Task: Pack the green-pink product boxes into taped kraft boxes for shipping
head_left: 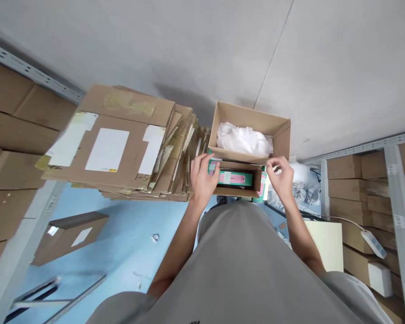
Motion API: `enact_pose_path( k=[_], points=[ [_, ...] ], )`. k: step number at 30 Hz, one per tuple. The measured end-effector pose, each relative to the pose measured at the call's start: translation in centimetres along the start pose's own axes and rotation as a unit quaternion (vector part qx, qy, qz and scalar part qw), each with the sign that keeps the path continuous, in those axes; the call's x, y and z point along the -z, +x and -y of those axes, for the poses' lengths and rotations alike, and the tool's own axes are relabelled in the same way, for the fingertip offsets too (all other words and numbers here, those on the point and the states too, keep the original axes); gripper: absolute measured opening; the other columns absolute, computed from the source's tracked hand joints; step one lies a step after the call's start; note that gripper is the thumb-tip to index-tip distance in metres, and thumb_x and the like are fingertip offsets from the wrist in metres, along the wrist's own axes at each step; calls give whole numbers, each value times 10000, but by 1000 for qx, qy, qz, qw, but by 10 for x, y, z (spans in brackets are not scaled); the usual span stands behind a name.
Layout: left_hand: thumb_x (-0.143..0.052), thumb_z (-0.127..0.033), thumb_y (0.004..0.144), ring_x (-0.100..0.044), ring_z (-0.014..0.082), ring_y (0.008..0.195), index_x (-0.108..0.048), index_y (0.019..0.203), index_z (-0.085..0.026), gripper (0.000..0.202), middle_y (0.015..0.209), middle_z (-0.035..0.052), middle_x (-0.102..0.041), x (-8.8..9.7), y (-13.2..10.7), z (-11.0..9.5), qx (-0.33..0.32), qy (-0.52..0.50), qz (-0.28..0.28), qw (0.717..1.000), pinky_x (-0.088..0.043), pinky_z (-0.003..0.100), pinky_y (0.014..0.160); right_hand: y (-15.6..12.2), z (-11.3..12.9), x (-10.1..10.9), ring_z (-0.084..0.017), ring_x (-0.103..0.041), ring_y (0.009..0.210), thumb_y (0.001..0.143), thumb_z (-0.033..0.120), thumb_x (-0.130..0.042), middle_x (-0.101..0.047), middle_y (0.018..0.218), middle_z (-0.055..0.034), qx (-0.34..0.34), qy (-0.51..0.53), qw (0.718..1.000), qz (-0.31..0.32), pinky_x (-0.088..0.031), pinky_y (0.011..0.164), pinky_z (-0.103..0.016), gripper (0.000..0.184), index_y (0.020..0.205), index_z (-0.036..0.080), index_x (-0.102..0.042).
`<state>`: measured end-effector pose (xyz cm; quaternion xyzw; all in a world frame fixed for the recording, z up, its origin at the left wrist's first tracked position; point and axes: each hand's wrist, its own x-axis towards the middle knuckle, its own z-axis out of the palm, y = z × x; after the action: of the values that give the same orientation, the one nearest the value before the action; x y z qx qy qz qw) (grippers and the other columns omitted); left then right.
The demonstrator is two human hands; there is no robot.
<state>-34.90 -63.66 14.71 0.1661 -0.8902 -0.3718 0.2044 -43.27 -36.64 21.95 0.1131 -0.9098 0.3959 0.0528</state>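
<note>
A small open cardboard box (238, 191) sits in front of me with a pink and green packet (234, 178) inside. My left hand (202, 175) presses against the box's left side, fingers curled round its edge and a green packet (212, 165). My right hand (281, 177) is at the box's right side, fingers bent and pinched near the flap; what they hold is unclear. Behind it stands a larger open cardboard box (280, 130) filled with white wrapping (245, 139).
A tall stack of flattened cardboard (121, 144) with white labels lies to the left. Shelves of brown boxes (10, 148) stand at the left and at the right (361, 189). A closed box (69, 234) lies on the blue floor. A white power strip (373, 243) hangs at right.
</note>
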Motion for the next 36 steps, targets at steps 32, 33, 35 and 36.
enact_pose_path(
  k=[32, 33, 35, 36],
  points=[
    [-709, -521, 1111, -644, 309, 1519, -504, 1740, -291, 701, 1724, 146, -593, 10, 77, -73, -176, -169, 71, 967, -622, 424, 1192, 68, 48, 22, -332, -711, 1113, 1093, 296, -565, -791, 1212, -136, 213, -165, 956, 115, -541, 1014, -462, 199, 1174, 223, -731],
    [-693, -473, 1123, -704, 276, 1423, -578, 1689, -279, 609, 1652, 133, -661, 14, 77, -75, -171, -189, 79, 964, -646, 394, 1144, 61, 50, 27, -328, -718, 1113, 1101, 308, -558, -793, 1207, -129, 211, -145, 961, 104, -550, 1008, -459, 197, 1179, 230, -722],
    [-685, -373, 1119, -764, 226, 1278, -689, 1585, -251, 481, 1526, 109, -748, 22, 70, -76, -153, -229, 89, 957, -669, 347, 1073, 43, 55, 36, -313, -735, 1120, 1124, 343, -550, -796, 1211, -114, 201, -99, 971, 83, -572, 989, -438, 198, 1198, 247, -707],
    [-697, -332, 1102, -777, 212, 1239, -718, 1550, -243, 458, 1482, 100, -770, 27, 64, -75, -141, -245, 93, 955, -673, 331, 1053, 32, 57, 39, -304, -744, 1125, 1135, 362, -550, -798, 1219, -107, 194, -75, 975, 77, -581, 983, -426, 200, 1209, 256, -703]
  ],
)
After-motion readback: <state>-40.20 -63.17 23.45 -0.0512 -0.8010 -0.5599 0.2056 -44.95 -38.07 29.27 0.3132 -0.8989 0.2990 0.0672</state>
